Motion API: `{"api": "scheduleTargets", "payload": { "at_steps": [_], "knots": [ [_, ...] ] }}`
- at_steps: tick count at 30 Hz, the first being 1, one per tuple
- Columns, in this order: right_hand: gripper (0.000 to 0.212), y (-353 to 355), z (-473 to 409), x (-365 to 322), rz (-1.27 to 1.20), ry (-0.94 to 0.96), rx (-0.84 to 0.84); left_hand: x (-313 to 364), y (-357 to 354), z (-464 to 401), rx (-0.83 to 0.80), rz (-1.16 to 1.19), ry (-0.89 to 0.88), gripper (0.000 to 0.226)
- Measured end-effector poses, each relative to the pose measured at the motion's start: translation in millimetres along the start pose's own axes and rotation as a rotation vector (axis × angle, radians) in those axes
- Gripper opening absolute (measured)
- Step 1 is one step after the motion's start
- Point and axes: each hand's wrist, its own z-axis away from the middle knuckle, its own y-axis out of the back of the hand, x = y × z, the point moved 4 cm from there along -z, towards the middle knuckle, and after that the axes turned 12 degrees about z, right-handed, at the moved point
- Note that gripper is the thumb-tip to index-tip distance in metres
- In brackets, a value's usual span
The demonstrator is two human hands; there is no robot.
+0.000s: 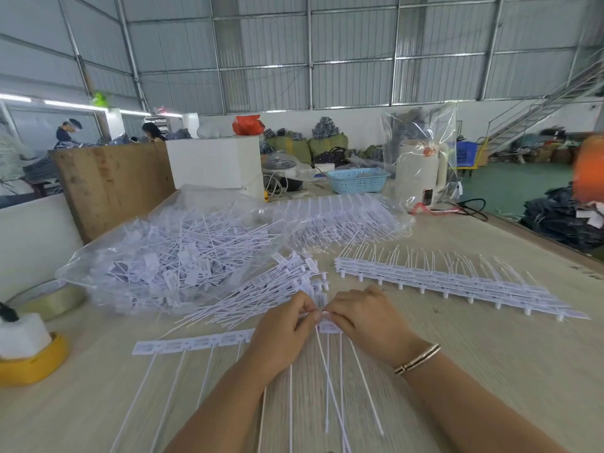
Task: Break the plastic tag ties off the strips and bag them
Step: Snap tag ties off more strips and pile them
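Both hands meet at the middle of the pale wooden surface (490,371). The left hand (281,325) and the right hand (362,317) have fingers curled, each pinching the white plastic strip of tag ties (196,342) at its right end, fingertips almost touching; thin white tails hang toward the person. Just beyond lies a loose pile of separated white tag ties (261,295). A clear plastic bag full of ties (170,256) sits to the left, and stacked unbroken white strips (441,279) to the right.
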Motion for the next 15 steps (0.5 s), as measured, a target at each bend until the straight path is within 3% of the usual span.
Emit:
{"api": "scheduleTargets", "payload": {
  "at_steps": [7,15],
  "knots": [
    [0.024,5.3,2.0,0.2,-0.077,-0.009,0.047,6.0,-0.1,1.3,0.026,0.084,-0.037,0.017],
    [0.021,3.2,2.3,-4.0,-0.365,-0.086,0.045,11.0,3.6,0.0,0.074,0.158,-0.059,0.022]
  ]
}}
